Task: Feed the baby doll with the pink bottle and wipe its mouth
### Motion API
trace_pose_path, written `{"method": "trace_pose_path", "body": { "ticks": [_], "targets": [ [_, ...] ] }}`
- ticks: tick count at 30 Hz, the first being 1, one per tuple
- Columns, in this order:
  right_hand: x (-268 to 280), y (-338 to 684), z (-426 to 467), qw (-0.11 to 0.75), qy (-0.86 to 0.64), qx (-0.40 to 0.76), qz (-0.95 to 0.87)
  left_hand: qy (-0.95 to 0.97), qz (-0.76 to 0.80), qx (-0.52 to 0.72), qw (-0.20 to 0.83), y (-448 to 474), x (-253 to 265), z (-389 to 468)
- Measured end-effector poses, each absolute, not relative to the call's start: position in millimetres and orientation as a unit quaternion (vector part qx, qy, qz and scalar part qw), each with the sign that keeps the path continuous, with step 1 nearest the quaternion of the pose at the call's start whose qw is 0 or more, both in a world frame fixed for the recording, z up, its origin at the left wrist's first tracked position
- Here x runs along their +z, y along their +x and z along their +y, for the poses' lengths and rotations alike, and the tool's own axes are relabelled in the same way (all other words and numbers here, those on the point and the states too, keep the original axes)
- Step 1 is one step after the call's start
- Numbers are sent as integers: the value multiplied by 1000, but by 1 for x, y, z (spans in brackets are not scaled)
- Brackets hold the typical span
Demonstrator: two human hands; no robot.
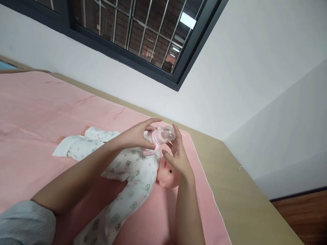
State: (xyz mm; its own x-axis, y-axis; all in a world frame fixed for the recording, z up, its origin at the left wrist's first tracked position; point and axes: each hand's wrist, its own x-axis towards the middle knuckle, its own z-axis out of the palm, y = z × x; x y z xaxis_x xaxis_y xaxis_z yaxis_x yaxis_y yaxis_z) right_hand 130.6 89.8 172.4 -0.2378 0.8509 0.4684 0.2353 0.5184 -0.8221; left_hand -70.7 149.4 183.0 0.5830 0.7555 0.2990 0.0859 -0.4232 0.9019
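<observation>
A pink baby bottle (157,137) with a curved handle and a clear domed cap (168,133) is held tilted, cap end to the right. My left hand (136,136) grips its body, thumb below and index finger stretched out above. Around the cap end, my right hand (178,154) has its fingers spread, the index fingertip at the cap and the thumb apart from it. Beneath both hands lies a baby doll (167,173) on its back, in a white printed outfit (138,173). My right hand partly covers its head.
A pink sheet (46,112) lies under the doll on a tan surface (217,163). White walls (245,61) rise behind and to the right. A dark-framed window (176,80) with metal bars is above. Brown wood (304,214) shows at lower right.
</observation>
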Motion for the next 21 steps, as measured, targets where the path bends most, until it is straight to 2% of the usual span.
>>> {"method": "trace_pose_path", "body": {
  "ticks": [11, 21],
  "targets": [
    [160, 121, 96, 497, -370, 305, -723, 738, 279, 350, 504, -65, 181, 143],
    [156, 118, 102, 557, -366, 211, -715, 738, 250, 339, 526, -64, 178, 142]
  ]
}}
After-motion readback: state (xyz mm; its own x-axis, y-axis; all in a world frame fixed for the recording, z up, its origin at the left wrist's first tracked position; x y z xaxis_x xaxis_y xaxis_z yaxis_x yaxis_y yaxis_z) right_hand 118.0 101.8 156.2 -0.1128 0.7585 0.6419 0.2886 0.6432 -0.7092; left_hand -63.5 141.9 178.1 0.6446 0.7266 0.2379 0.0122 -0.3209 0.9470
